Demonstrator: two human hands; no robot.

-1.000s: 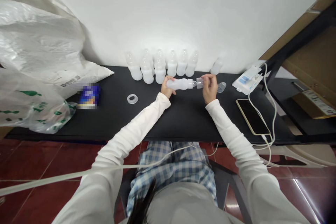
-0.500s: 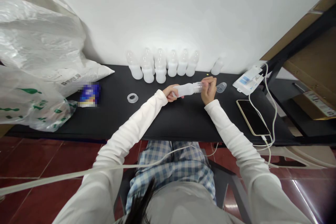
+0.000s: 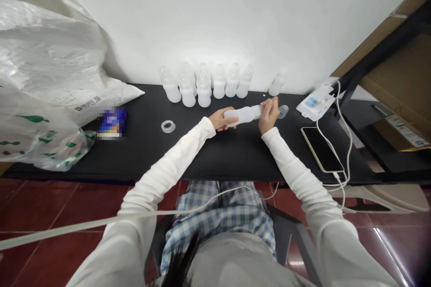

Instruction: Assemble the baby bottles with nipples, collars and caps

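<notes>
A milky white baby bottle [image 3: 241, 116] lies nearly level between my hands, above the table. My left hand [image 3: 222, 119] is closed around its base end, thumb along the side. At its clear neck end, my right hand [image 3: 269, 115] is closed with fingers bent over it, hiding the tip. Just right of that hand, a clear dome cap [image 3: 283, 111] rests on the black table [image 3: 235, 157]. A whitish ring [image 3: 168, 126] lies apart to the left.
Several capped baby bottles [image 3: 204, 89] stand along the wall, and one bottle [image 3: 276, 84] without a dome stands farther right. Plastic bags [image 3: 50, 63] and a blue packet [image 3: 112, 123] are at left. A power strip [image 3: 315, 102], a phone [image 3: 321, 149] and cables lie right.
My left hand has shifted its grip, with its thumb now along the bottle's side. My right hand's fingers have curled tighter at the neck end. The whole view has shifted slightly.
</notes>
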